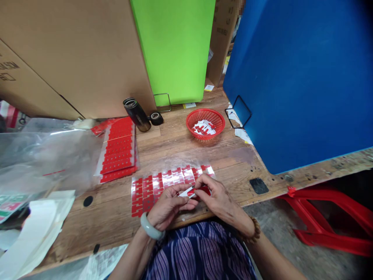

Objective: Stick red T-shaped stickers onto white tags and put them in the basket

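My left hand [171,204] is closed on a small white card [186,192] with a red patch on it, held just above the table's front edge. My right hand [214,196] meets it from the other side, thumb and forefinger pinched at the card's red part. Red also shows under the right fingers, partly hidden. Beneath both hands lies a clear sheet of red stickers [148,192], its near right part covered by them. Beyond it a red plastic basket [189,126] holds several white cards with red on them.
A rubber-banded stack of red sticker sheets [118,149] lies left, near an uncapped black flask [136,114] and its lid [156,118]. Clear plastic bags [49,155] cover the far left. Green [175,50] and blue boards [297,85] stand behind and right. A red stool [329,221] is beside the table.
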Action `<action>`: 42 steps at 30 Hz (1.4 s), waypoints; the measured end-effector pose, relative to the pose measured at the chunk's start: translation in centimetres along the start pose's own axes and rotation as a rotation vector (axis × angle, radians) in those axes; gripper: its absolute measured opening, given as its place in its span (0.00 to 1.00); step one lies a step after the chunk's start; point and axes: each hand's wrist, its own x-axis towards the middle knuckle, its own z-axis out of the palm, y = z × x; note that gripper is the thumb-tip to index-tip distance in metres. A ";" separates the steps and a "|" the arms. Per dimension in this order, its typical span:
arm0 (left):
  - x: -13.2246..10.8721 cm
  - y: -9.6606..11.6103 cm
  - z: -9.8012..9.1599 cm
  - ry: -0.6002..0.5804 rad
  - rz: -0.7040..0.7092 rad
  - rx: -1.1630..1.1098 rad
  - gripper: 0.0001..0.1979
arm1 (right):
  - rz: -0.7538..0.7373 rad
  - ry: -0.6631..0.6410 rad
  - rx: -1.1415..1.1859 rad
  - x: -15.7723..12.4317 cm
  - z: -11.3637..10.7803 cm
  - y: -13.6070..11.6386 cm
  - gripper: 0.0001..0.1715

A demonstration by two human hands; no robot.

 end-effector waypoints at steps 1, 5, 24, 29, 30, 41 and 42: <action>0.0 0.0 0.0 -0.002 0.000 0.002 0.22 | -0.004 0.001 -0.002 0.0 0.0 0.0 0.10; 0.0 0.0 -0.1 -0.016 -0.001 0.012 0.21 | -0.015 0.001 0.008 -0.1 0.1 0.1 0.10; 0.0 0.2 0.1 -0.008 -0.021 0.010 0.23 | -0.057 -0.025 -0.040 -0.1 -0.2 -0.2 0.11; 0.1 0.2 0.2 0.002 -0.029 0.008 0.23 | -0.060 -0.015 -0.042 -0.1 -0.1 0.1 0.10; 0.1 0.2 0.2 0.000 -0.028 0.009 0.23 | -0.061 -0.015 -0.041 -0.1 -0.1 0.1 0.10; 0.2 0.2 0.0 -0.009 -0.020 0.023 0.22 | -0.053 -0.019 -0.055 0.0 -0.2 -0.2 0.10; 0.2 0.2 0.0 -0.009 -0.021 0.022 0.22 | -0.050 -0.020 -0.056 0.0 -0.2 -0.2 0.10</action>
